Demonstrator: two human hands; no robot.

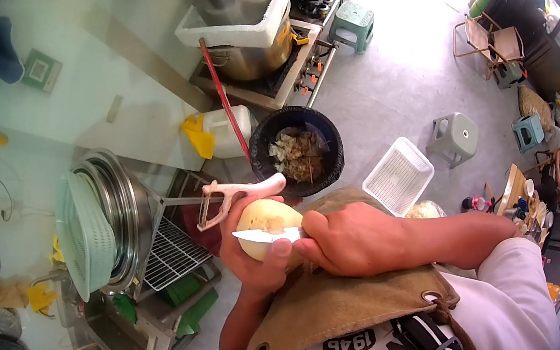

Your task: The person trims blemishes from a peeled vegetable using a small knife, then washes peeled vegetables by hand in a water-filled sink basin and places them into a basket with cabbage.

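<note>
A peeled, pale yellow potato (256,215) with some brown spots rests in my left hand (254,268), whose fingers wrap round it. The same hand also keeps a pink-handled peeler (243,190), sticking out above the potato. My right hand (356,236) is closed round the handle of a small knife (260,236), its blade lying across the potato's surface. The left thumb is close to the blade. Just beyond my hands, a black-lined bin (333,167) holds peelings and scraps (298,154). A brown apron (341,302) covers my front.
A white plastic basket (395,177) and a grey stool (457,136) stand on the floor to the right. Large pots (250,61) sit on a stove (310,34) ahead. At left are steel bowls (132,217), a green colander (80,232) and a wire rack (172,251).
</note>
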